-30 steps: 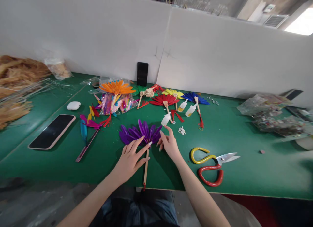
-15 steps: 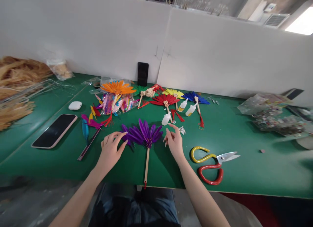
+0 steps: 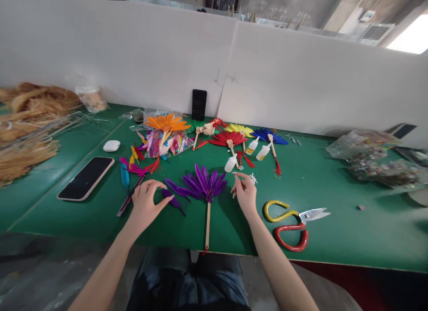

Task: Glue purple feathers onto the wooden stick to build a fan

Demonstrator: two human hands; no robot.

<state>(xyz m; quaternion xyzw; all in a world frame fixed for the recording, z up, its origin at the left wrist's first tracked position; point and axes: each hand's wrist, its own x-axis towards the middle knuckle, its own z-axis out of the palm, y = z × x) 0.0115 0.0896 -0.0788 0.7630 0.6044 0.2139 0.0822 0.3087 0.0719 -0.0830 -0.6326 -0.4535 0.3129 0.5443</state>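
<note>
On the green table in front of me lies a purple feather fan with a thin wooden handle and a red bit at its lower end. My left hand is to its left, thumb and forefinger apart around a loose purple feather, the thumb tip touching or just over it. Another loose feather lies between that one and the fan. To the fan's right, my right hand hovers with loosely bent, parted fingers and nothing visible in them. A small white glue bottle stands just beyond its fingertips.
Yellow-and-red-handled scissors lie right of my right hand. Finished fans, including an orange one and a blue one, line the back with two more glue bottles. A phone and a dark strip lie left.
My left hand has drawn slightly left and down, and the loose purple feathers beside the fan now lie apart. The view has shifted a little; my right hand keeps its place by the fan.
</note>
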